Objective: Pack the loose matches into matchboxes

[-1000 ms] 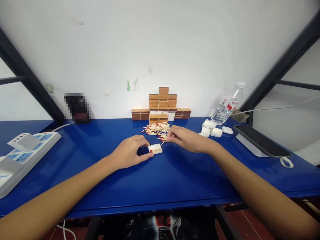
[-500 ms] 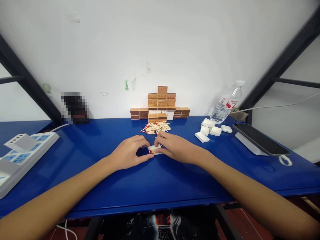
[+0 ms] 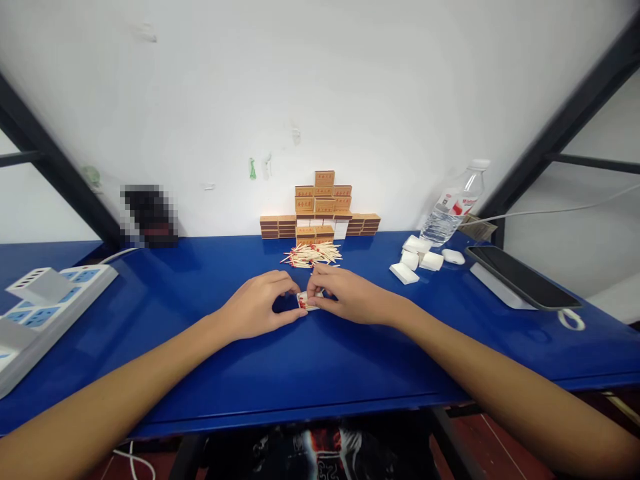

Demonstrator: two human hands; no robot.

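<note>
A small white matchbox tray [image 3: 304,301] with red-tipped matches in it lies on the blue table [image 3: 320,360]. My left hand [image 3: 257,305] pinches its left end between thumb and forefinger. From the right, my right hand [image 3: 343,295] has its fingers closed over the tray and covers most of it. Just behind the hands lies a loose pile of matches [image 3: 313,254].
Brown matchboxes [image 3: 320,207] are stacked against the wall. Several white empty trays [image 3: 415,260], a water bottle [image 3: 453,210], a white earbud case [image 3: 453,257] and a phone [image 3: 520,277] lie to the right. A power strip [image 3: 37,310] sits at the left edge.
My right hand came back from the pile of matches to the tray and now covers it. My left hand has kept its hold on the tray.
</note>
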